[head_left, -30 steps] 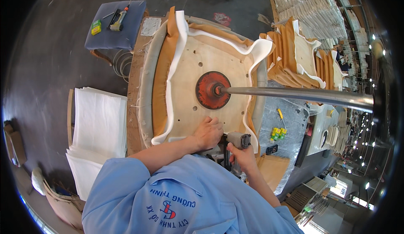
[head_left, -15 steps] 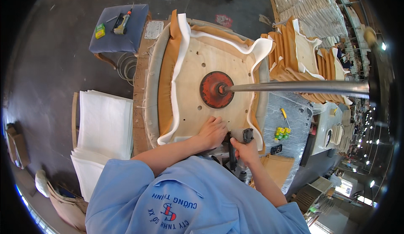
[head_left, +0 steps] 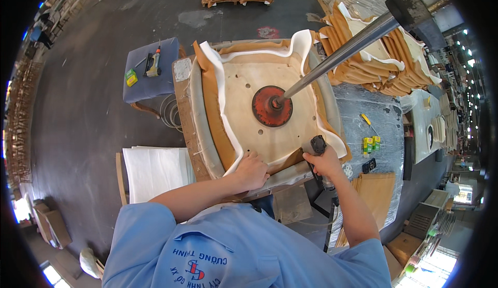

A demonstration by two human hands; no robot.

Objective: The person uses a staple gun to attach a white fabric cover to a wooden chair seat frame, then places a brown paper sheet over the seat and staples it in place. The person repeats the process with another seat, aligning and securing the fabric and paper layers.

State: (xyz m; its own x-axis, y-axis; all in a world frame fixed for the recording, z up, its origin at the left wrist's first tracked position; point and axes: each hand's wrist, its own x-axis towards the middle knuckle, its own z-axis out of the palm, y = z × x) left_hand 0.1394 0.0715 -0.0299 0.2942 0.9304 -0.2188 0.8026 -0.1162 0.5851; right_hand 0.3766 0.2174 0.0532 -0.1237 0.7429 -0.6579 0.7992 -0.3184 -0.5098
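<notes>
A pale wooden seat panel (head_left: 238, 106) lies face down, wrapped at its rim by brown upholstery cover (head_left: 288, 159) with white padding (head_left: 222, 101). My left hand (head_left: 252, 172) is closed at the panel's near edge, fingers curled over the brown cover; fingertips are partly hidden. My right hand (head_left: 324, 162) grips a dark staple gun (head_left: 318, 144), held at the near right corner beside the folded cover. A round red press disc (head_left: 272, 105) on a metal rod (head_left: 332, 57) rests on the middle of the panel.
A padded grey ring (head_left: 199, 127) surrounds the panel. To the left stand a blue stool (head_left: 148, 80) with another staple gun (head_left: 153, 64) and a white sheet stack (head_left: 155, 174). At right are a plastic-wrapped table (head_left: 358, 106), small boxes (head_left: 371, 144) and stacked brown covers (head_left: 358, 65).
The view has shifted and turned. My right hand with the staple gun has moved right, away from my left hand, to the panel's near right corner. Brown cover now lies folded over the near edge.
</notes>
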